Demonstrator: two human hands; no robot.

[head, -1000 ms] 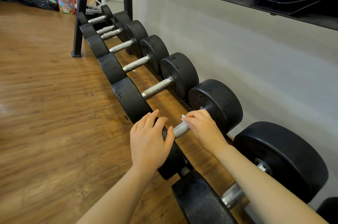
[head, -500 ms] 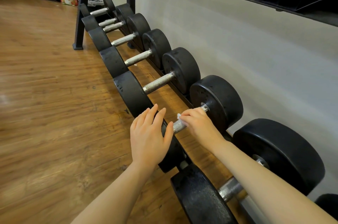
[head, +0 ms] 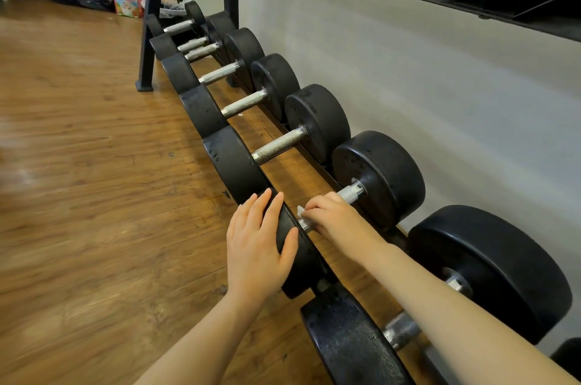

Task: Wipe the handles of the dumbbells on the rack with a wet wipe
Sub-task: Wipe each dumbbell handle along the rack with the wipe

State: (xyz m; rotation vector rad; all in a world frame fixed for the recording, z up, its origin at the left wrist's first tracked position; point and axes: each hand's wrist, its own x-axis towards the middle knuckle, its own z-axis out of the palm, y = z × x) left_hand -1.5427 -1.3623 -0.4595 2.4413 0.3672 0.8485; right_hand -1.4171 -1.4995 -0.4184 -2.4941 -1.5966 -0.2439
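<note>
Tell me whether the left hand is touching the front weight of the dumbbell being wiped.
Touching. The head view shows the left hand laid flat on the front weight, straight fingers over its top edge and thumb against its face, with no gap.

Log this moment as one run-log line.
left hand: flat on near weight head | right hand: grip on wet wipe around handle | stage: wiping

Single head-worn wide-angle view, looking forward and down from close above the hands, along a low rack [head: 317,161] of dumbbells [head: 317,130] receding up-left, wall [head: 440,86] on the right
</note>
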